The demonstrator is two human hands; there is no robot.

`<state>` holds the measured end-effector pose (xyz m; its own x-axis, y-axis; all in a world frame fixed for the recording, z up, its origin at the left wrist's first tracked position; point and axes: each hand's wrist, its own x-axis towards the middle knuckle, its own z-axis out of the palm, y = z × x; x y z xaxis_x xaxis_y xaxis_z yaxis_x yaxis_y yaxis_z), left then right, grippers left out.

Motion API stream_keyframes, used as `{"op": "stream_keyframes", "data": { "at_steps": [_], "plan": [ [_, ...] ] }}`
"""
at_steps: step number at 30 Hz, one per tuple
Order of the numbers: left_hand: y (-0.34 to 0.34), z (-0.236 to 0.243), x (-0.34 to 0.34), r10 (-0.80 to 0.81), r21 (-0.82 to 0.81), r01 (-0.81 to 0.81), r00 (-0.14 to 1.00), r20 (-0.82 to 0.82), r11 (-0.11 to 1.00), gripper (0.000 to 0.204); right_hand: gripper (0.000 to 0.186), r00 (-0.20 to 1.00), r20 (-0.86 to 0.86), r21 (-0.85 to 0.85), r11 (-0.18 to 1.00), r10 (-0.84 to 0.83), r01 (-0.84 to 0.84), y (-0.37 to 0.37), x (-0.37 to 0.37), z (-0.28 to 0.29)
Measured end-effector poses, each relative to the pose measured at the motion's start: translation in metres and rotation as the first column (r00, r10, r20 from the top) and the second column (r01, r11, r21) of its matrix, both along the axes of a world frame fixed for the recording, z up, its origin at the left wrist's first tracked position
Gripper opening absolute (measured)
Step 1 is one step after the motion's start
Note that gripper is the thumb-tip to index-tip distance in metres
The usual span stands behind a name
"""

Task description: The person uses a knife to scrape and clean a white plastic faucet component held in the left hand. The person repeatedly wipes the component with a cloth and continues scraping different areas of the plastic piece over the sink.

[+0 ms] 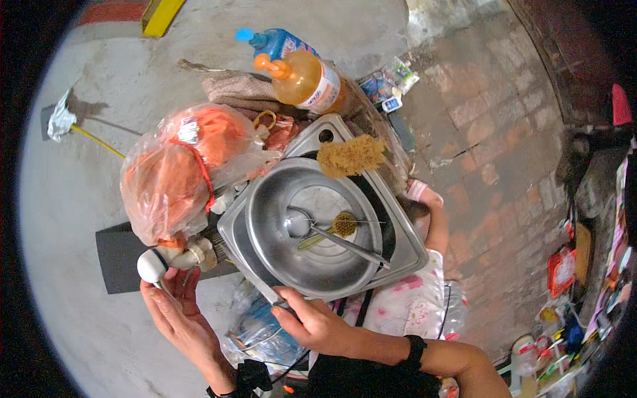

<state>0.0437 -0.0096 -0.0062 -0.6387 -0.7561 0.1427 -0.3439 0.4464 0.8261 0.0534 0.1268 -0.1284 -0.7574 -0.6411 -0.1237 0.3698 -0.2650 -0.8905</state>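
My left hand (176,312) curls its fingers around the white tap (152,264) left of the sink. My right hand (305,318) grips a knife (259,278) by its handle, blade angled up and left. Right of the knife, a steel basin (272,259) sits in the metal sink (405,239), holding a ladle (297,222) and a yellowish perforated spoon (344,224). A brown fibrous scrubber (348,156) rests at the sink's back corner.
Orange items in a plastic bag (172,172) lie left of the sink; orange (305,83) and blue (272,41) pump bottles stand behind. Another person's arm (434,219) is at the sink's right, above brick floor (491,199). Clutter (557,331) lines the right.
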Motion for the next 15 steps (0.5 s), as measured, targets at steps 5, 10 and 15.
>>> {"op": "stream_keyframes", "data": {
  "at_steps": [5, 10, 15],
  "plan": [
    [-0.008, 0.002, -0.013, 0.049, -0.108, -0.048, 0.999, 0.014, 0.993, 0.041, 0.029, 0.997, 0.02, -0.059, 0.995, 0.077, -0.075, -0.008, 0.001, 0.004],
    [-0.014, 0.008, -0.03, 0.056, -0.221, -0.046, 0.998, 0.035, 0.974, 0.041, 0.025, 0.998, 0.003, -0.064, 0.996, 0.061, -0.061, -0.016, -0.006, 0.004],
    [-0.017, 0.009, -0.049, 0.038, -0.291, -0.009, 0.995, 0.093, 0.957, 0.042, 0.027, 0.985, -0.159, 0.035, 0.996, -0.074, 0.08, -0.016, -0.026, -0.005]
  ]
}}
